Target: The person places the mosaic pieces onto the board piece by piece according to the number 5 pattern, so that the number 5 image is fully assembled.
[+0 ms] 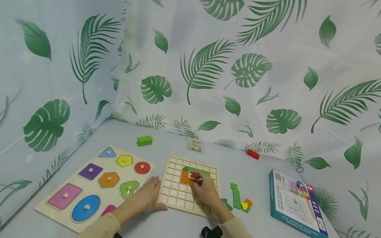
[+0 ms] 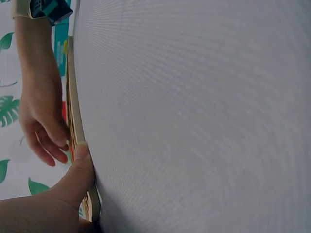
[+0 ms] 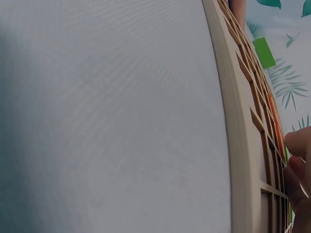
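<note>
A square wooden grid board lies on the table in front of me. Green pieces and an orange piece sit on its upper part, right by my right hand. The fingers of that hand bend down to the orange piece, also seen as an orange strip in the right wrist view; I cannot tell whether they pinch it. My left hand rests at the board's near left corner, fingers stretched along the left side. In the left wrist view its thumb lies against the front edge.
On the left lies a board of knobbed shapes. Loose green pieces and small orange and yellow pieces lie right of the grid. Farther out are a teal box, a green block, a red block and a small pattern card.
</note>
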`<act>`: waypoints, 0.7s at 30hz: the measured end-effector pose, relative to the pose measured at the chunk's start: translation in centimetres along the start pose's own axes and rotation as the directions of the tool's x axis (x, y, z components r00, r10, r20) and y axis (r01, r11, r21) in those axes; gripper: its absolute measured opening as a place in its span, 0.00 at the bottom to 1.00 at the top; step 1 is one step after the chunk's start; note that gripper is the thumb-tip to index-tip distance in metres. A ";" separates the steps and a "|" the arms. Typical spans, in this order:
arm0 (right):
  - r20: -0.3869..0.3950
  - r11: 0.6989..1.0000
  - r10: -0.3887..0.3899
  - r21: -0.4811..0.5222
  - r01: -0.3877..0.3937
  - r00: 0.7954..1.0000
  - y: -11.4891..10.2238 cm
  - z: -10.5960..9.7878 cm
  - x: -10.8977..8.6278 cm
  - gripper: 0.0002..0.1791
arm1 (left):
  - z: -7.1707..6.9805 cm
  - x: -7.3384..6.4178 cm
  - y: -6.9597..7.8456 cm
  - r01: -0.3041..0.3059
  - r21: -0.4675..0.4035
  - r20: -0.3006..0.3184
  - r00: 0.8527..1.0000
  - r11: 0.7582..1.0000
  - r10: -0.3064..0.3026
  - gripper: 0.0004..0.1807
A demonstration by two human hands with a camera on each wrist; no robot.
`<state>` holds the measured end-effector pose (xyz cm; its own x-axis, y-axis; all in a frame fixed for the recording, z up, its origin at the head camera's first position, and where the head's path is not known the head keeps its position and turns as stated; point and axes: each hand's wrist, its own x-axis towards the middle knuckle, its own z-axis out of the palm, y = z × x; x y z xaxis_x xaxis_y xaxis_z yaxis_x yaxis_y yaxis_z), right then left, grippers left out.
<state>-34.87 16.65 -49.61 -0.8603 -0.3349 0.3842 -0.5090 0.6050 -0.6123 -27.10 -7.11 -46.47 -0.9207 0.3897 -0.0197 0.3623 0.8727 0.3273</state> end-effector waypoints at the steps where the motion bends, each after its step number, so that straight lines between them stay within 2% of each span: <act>1: -0.008 1.000 0.004 0.010 -0.004 1.000 0.0 -0.1 -0.1 0.20 | 0.0 0.0 0.0 0.000 -0.001 -0.001 1.000 1.000 0.000 0.50; 10: -0.057 0.999 0.034 0.040 -0.032 0.998 0.4 -2.0 -0.9 0.16 | 0.0 0.0 0.0 -0.005 -0.045 -0.010 1.000 0.999 0.004 0.51; 15: -0.109 0.999 0.048 0.031 -0.045 0.993 1.2 -3.5 -1.4 0.18 | 0.4 0.3 -0.4 -0.031 -0.050 -0.024 0.999 0.998 0.029 0.51; 21: -0.174 1.000 0.009 -0.009 -0.011 0.985 2.2 -5.1 -2.2 0.19 | 0.1 0.1 -0.1 -0.031 -0.043 -0.023 0.999 0.999 0.030 0.50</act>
<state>-33.92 22.39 -48.26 -0.8469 -0.1987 0.4932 -0.4997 0.6147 -0.6103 -27.20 -7.10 -46.64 -0.9126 0.4087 0.0115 0.3839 0.8469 0.3681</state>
